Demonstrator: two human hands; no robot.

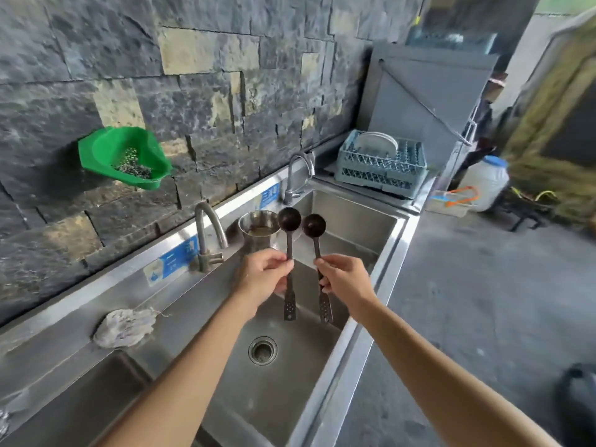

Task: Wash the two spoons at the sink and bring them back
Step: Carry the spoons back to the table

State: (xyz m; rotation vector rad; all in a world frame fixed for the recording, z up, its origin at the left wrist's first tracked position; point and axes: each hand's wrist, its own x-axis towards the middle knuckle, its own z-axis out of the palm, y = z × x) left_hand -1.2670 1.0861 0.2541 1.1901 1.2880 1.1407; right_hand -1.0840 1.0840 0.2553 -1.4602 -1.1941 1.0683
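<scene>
Two dark long-handled spoons stand upright over the middle basin of a steel sink (351, 343), bowls up. My left hand (263, 274) grips the left spoon (289, 221) at mid-handle. My right hand (346, 279) grips the right spoon (313, 225) the same way. Both perforated handle ends hang below my fists, above the drain (263, 350). A curved tap (208, 230) rises at the basin's back left, with no water running from it.
A steel pot (259, 227) stands on the divider behind the spoons. A second tap (300, 175) serves the far basin. A rag (124, 327) lies on the left ledge. A green basket (125, 156) hangs on the stone wall. A dish rack (382, 164) sits far right.
</scene>
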